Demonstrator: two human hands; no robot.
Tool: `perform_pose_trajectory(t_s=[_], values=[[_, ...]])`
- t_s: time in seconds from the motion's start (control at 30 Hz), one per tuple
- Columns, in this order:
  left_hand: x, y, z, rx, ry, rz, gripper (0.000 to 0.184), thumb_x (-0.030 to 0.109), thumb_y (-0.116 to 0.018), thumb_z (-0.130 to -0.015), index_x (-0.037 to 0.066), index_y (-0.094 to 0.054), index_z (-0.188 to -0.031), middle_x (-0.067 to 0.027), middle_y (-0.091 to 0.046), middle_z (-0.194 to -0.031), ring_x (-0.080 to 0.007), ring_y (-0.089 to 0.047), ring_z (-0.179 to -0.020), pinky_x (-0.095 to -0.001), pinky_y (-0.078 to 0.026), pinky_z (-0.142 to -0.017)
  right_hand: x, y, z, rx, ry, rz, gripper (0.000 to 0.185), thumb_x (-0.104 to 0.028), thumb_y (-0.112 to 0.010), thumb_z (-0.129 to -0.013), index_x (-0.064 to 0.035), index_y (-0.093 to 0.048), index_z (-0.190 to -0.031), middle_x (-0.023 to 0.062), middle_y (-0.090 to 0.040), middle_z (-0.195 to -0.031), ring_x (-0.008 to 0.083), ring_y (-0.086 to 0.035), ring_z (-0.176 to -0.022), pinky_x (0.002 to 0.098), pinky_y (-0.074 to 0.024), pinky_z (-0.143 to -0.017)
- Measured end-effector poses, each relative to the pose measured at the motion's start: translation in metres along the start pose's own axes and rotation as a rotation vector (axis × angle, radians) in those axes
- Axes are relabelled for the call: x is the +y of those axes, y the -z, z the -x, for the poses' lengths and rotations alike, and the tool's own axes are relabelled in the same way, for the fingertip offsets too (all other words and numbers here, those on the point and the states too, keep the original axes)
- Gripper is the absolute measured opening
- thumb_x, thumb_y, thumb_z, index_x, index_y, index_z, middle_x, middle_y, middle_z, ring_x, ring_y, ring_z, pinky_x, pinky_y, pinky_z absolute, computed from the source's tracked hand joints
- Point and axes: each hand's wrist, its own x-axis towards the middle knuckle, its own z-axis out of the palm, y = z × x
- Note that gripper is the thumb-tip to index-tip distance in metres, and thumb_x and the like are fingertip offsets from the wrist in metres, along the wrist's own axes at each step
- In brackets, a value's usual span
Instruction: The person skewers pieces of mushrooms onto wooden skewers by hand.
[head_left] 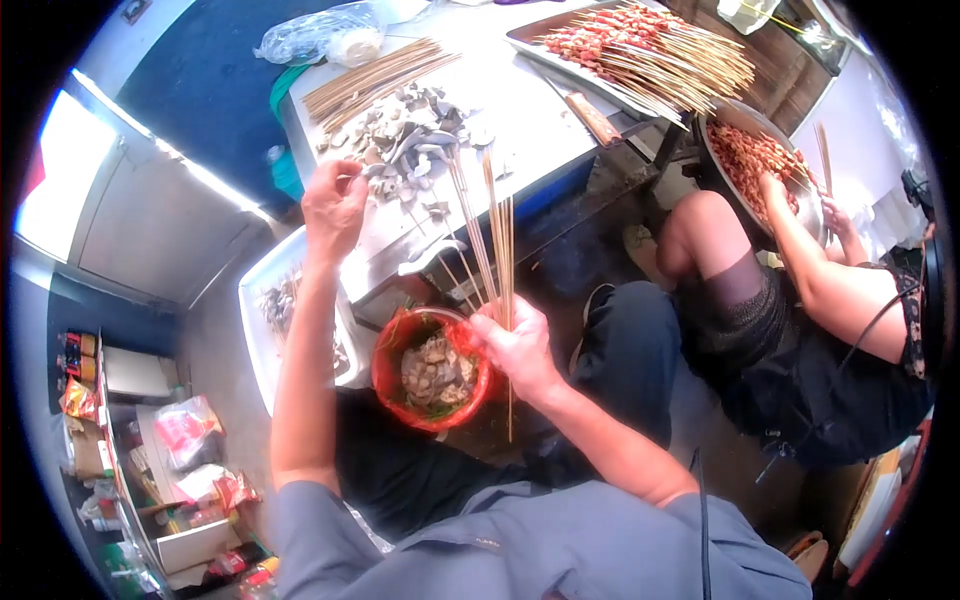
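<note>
My right hand (515, 345) is closed around a bundle of bamboo skewers (490, 235) that fan upward. A pale grey slice (432, 258) hangs on one or two thinner sticks at the left of the bundle. My left hand (335, 210) is raised by the table's left edge with its fingers curled together; what they hold, if anything, cannot be made out. Beside it on the white table (520, 130) lies a heap of grey-white slices (410, 145), perhaps mushroom. Below my right hand stands a red bag-lined bucket (385, 370) with pale chunks (440, 372) in it.
Loose skewers (380, 80) lie behind the heap. A tray of meat skewers (640, 50) and a wooden-handled knife (593, 120) are at the right. Left stands a white tub (262, 345) with skewered pieces. A person (830, 290) works at a meat bowl (725, 170).
</note>
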Motion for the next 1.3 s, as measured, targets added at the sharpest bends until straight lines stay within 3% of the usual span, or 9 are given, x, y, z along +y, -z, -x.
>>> perform_pose_trajectory(t_s=[0.07, 0.13, 0.27, 0.83, 0.9, 1.0, 1.07, 1.17, 1.3], values=[[0.008, 0.003, 0.013, -0.028, 0.095, 0.346, 0.011, 0.002, -0.057, -0.090, -0.001, -0.060, -0.100, -0.0097, -0.068, -0.099, -0.0219, -0.070, -0.083, -0.0303, -0.055, -0.074, 0.000, -0.002, 0.002, -0.006, 0.005, 0.044, 0.006, -0.008, -0.062, -0.091, -0.0038, -0.057, -0.089, 0.0006, -0.060, -0.069, 0.0066, -0.055, -0.060, 0.0225, -0.0446, -0.055], [0.014, 0.009, 0.024, -0.080, 0.371, 0.922, 0.015, 0.000, -0.059, -0.088, 0.001, -0.059, -0.103, -0.0113, -0.068, -0.099, -0.0271, -0.071, -0.087, -0.0341, -0.057, -0.076, 0.002, -0.003, 0.003, -0.009, 0.010, 0.089, 0.006, -0.008, -0.062, -0.091, -0.0036, -0.057, -0.090, 0.0004, -0.060, -0.070, 0.0067, -0.055, -0.061, 0.0229, -0.0448, -0.055], [0.011, 0.009, 0.042, -0.136, 0.544, 1.236, 0.018, 0.001, -0.063, -0.087, 0.001, -0.059, -0.104, -0.0167, -0.068, -0.106, -0.0295, -0.068, -0.094, -0.0383, -0.056, -0.085, 0.008, -0.004, 0.003, -0.030, 0.037, 0.117, 0.007, -0.008, -0.063, -0.090, -0.0035, -0.058, -0.091, 0.0001, -0.061, -0.070, 0.0071, -0.057, -0.063, 0.0235, -0.0455, -0.056], [0.010, 0.020, 0.053, -0.122, 0.414, 1.169, 0.010, 0.006, -0.065, -0.089, -0.001, -0.061, -0.096, -0.0143, -0.069, -0.091, -0.0284, -0.069, -0.090, -0.0370, -0.057, -0.081, 0.013, -0.008, 0.003, -0.030, 0.077, 0.186, 0.008, -0.009, -0.063, -0.090, -0.0039, -0.058, -0.090, 0.0005, -0.062, -0.069, 0.0065, -0.056, -0.060, 0.0231, -0.0435, -0.054], [0.013, 0.023, 0.054, -0.182, 0.458, 1.047, 0.008, 0.005, -0.067, -0.088, 0.001, -0.060, -0.089, -0.0113, -0.067, -0.084, -0.0270, -0.070, -0.088, -0.0360, -0.057, -0.078, 0.017, -0.007, 0.002, -0.030, 0.095, 0.187, 0.007, -0.009, -0.063, -0.090, -0.0039, -0.058, -0.090, 0.0005, -0.062, -0.068, 0.0063, -0.055, -0.059, 0.0229, -0.0430, -0.054], [0.035, 0.018, 0.063, -0.264, 0.548, 0.987, 0.009, 0.004, -0.071, -0.083, 0.002, -0.062, -0.081, -0.0060, -0.065, -0.078, -0.0151, -0.064, -0.072, -0.0286, -0.055, -0.072, 0.015, -0.007, 0.003, -0.015, 0.077, 0.152, 0.006, -0.008, -0.062, -0.090, -0.0039, -0.058, -0.089, 0.0004, -0.062, -0.068, 0.0063, -0.055, -0.059, 0.0229, -0.0436, -0.054], [0.039, 0.013, 0.069, -0.396, 0.463, 0.882, 0.008, 0.003, -0.071, -0.081, 0.003, -0.064, -0.082, -0.0063, -0.067, -0.085, -0.0088, -0.059, -0.072, -0.0224, -0.048, -0.066, 0.008, -0.008, 0.004, 0.002, 0.085, 0.119, 0.006, -0.007, -0.062, -0.090, -0.0039, -0.057, -0.089, 0.0004, -0.061, -0.068, 0.0064, -0.054, -0.058, 0.0228, -0.0440, -0.054], [0.051, 0.011, 0.065, -0.414, 0.416, 0.921, 0.006, 0.005, -0.070, -0.083, 0.002, -0.065, -0.085, -0.0067, -0.068, -0.087, -0.0093, -0.060, -0.075, -0.0232, -0.049, -0.069, 0.007, -0.008, 0.003, 0.024, 0.119, 0.071, 0.006, -0.007, -0.062, -0.091, -0.0038, -0.057, -0.088, 0.0007, -0.061, -0.069, 0.0067, -0.055, -0.058, 0.0228, -0.0448, -0.054], [0.038, 0.002, 0.029, -0.187, 0.233, 0.638, 0.010, 0.009, -0.064, -0.087, 0.000, -0.068, -0.090, -0.0072, -0.070, -0.093, -0.0110, -0.062, -0.081, -0.0254, -0.049, -0.074, 0.002, -0.008, -0.001, 0.063, 0.105, 0.062, 0.007, -0.006, -0.061, -0.091, -0.0037, -0.056, -0.087, 0.0013, -0.061, -0.070, 0.0073, -0.056, -0.058, 0.0226, -0.0454, -0.054]])
